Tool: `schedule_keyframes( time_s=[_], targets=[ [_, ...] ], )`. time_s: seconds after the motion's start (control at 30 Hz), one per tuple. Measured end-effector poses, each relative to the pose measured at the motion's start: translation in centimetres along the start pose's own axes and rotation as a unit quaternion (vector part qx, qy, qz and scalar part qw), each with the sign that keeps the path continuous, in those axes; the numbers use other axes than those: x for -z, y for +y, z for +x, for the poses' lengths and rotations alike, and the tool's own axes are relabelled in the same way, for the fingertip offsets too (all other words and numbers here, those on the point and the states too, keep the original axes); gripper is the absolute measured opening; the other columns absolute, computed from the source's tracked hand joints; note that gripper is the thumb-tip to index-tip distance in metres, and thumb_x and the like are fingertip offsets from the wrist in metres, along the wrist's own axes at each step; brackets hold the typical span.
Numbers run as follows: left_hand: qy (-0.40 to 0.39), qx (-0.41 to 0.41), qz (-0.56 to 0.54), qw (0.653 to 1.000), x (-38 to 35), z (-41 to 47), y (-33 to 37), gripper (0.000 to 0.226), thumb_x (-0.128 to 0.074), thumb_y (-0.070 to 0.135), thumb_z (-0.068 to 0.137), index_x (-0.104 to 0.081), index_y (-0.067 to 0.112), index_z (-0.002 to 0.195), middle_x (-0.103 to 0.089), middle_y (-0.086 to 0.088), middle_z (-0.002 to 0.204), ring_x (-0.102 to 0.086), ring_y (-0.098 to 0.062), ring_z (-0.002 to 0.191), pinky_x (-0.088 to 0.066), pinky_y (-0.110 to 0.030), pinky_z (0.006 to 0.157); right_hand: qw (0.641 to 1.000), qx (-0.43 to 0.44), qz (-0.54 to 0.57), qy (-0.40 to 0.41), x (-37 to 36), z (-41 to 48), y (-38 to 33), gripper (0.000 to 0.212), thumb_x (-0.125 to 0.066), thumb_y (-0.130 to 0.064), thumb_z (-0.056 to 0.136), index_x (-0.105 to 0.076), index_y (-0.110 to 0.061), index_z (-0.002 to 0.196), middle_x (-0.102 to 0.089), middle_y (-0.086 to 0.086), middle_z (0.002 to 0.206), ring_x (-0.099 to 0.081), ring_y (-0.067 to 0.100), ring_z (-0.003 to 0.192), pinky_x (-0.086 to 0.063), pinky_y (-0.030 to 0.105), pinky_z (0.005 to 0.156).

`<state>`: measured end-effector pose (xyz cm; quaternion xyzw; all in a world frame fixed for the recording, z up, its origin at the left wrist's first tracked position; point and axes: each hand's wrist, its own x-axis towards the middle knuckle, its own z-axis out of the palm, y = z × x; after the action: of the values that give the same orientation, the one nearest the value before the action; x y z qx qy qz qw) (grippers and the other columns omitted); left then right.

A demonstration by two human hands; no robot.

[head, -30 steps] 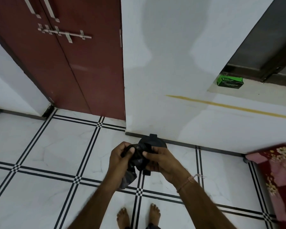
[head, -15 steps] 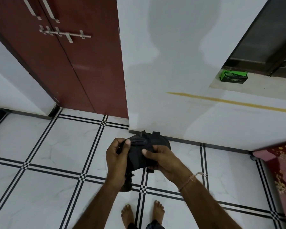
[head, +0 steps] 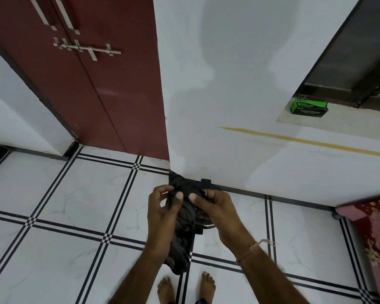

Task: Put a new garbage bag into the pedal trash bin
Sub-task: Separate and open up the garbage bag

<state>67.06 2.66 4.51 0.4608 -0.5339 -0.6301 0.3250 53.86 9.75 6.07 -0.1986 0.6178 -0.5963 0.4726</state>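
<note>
Both hands grip the black garbage bag (head: 182, 229) at its upper edge: the left hand (head: 162, 213) pinches one layer and the right hand (head: 215, 211) the other, probably to separate the mouth. The bag hangs crumpled above the floor (head: 75, 216). The pedal bin (head: 206, 183) stands below against the wall (head: 239, 106), mostly hidden; its contents cannot be determined

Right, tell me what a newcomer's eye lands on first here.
First, the crumpled black garbage bag at centre frame, pinched at its top by the left hand and right hand, its tail hanging toward the bare feet. Next, the dark red double door at upper left. Then the green box on the ledge at upper right.
</note>
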Motion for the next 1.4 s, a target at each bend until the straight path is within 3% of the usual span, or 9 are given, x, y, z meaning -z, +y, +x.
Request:
schedule_keyframes(
  time_s=[0.17, 0.23, 0.33, 0.57, 0.77, 0.87, 1.03, 1.13, 1.4],
  targets=[
    [-0.152, 0.062, -0.151, 0.975, -0.8, 0.4, 2.4, 0.024, -0.058, 0.027, 0.101, -0.073, 0.01, 0.106, -0.076, -0.015, 0.11, -0.072, -0.028, 0.102, -0.058, -0.042, 0.086, 0.999, 0.026, 0.016, -0.033, -0.2, -0.2, -1.0, 0.048, -0.08, -0.029, 0.085, -0.063, 0.016, 0.085, -0.061, 0.031, 0.078, -0.055, 0.036, 0.076, -0.047, 0.045, 0.073],
    [-0.143, 0.088, -0.162, 0.972, -1.1, 0.4, 2.8, 0.021, -0.062, 0.028, 0.096, -0.076, 0.013, 0.094, -0.077, -0.011, 0.097, -0.073, -0.023, 0.093, -0.058, -0.035, 0.08, 0.998, 0.038, 0.023, -0.044, -0.1, -0.2, -1.1, 0.051, -0.076, -0.033, 0.086, -0.062, 0.016, 0.085, -0.062, 0.025, 0.079, -0.058, 0.034, 0.076, -0.051, 0.043, 0.074],
    [-0.132, 0.127, -0.22, 0.958, -1.4, 0.3, 2.9, 0.032, -0.057, 0.031, 0.1, -0.074, 0.005, 0.105, -0.074, -0.009, 0.085, -0.071, -0.019, 0.082, -0.058, -0.03, 0.073, 0.996, 0.043, 0.051, -0.051, 0.0, -0.5, -0.9, 0.044, -0.061, -0.036, 0.097, -0.066, 0.007, 0.088, -0.066, 0.015, 0.078, -0.063, 0.02, 0.071, -0.055, 0.03, 0.071],
    [-0.117, 0.156, -0.248, 0.949, -1.5, 0.2, 3.1, 0.045, -0.056, 0.037, 0.1, -0.07, -0.001, 0.12, -0.072, -0.017, 0.099, -0.066, -0.027, 0.093, -0.059, -0.035, 0.077, 0.995, 0.043, 0.078, -0.045, -0.1, -0.7, -0.7, 0.014, -0.065, -0.017, 0.098, -0.068, -0.005, 0.105, -0.071, 0.006, 0.085, -0.064, 0.017, 0.071, -0.054, 0.027, 0.069],
    [-0.088, 0.145, -0.21, 0.963, -2.0, -0.1, 3.3, 0.004, -0.065, 0.015, 0.098, -0.064, 0.016, 0.101, -0.072, -0.027, 0.116, -0.07, -0.033, 0.103, -0.06, -0.035, 0.075, 0.994, 0.053, 0.094, -0.011, -0.4, -0.9, -1.0, 0.03, -0.076, -0.013, 0.088, -0.064, 0.007, 0.107, -0.071, 0.021, 0.096, -0.063, 0.027, 0.082, -0.055, 0.04, 0.078],
    [-0.098, 0.092, -0.164, 0.977, -2.3, -0.4, 3.6, 0.009, -0.062, 0.017, 0.099, -0.068, 0.017, 0.093, -0.075, -0.014, 0.105, -0.072, -0.027, 0.098, -0.059, -0.033, 0.073, 0.994, 0.063, 0.088, 0.011, -0.5, -1.1, -1.1, 0.028, -0.076, -0.018, 0.09, -0.067, 0.005, 0.103, -0.069, 0.033, 0.1, -0.063, 0.034, 0.091, -0.054, 0.055, 0.087],
    [-0.109, 0.062, -0.143, 0.982, -2.7, -1.4, 4.4, 0.035, -0.051, 0.036, 0.103, -0.07, 0.011, 0.118, -0.075, -0.012, 0.12, -0.071, -0.026, 0.114, -0.059, -0.048, 0.091, 0.992, 0.095, 0.075, 0.023, -0.4, -1.4, -1.6, 0.024, -0.071, -0.01, 0.093, -0.066, 0.013, 0.095, -0.069, 0.031, 0.089, -0.068, 0.031, 0.08, -0.06, 0.039, 0.074],
    [-0.081, 0.061, -0.134, 0.986, -2.9, -1.5, 4.5, 0.023, -0.063, 0.028, 0.098, -0.071, 0.008, 0.108, -0.076, -0.014, 0.113, -0.073, -0.026, 0.108, -0.06, -0.04, 0.083, 0.992, 0.103, 0.075, 0.023, -0.4, -1.5, -1.6, 0.026, -0.071, -0.009, 0.093, -0.066, 0.016, 0.095, -0.066, 0.038, 0.089, -0.068, 0.03, 0.079, -0.06, 0.035, 0.073],
    [-0.05, 0.171, -0.214, 0.96, -3.2, -1.2, 4.1, 0.024, -0.064, 0.027, 0.097, -0.08, 0.02, 0.082, -0.079, -0.003, 0.091, -0.075, -0.012, 0.082, -0.056, -0.033, 0.075, 0.986, 0.013, 0.168, 0.013, -0.3, -1.7, -1.4, 0.016, -0.062, -0.007, 0.097, -0.064, 0.009, 0.099, -0.075, 0.014, 0.09, -0.071, 0.024, 0.081, -0.06, 0.032, 0.071]
  ],
)
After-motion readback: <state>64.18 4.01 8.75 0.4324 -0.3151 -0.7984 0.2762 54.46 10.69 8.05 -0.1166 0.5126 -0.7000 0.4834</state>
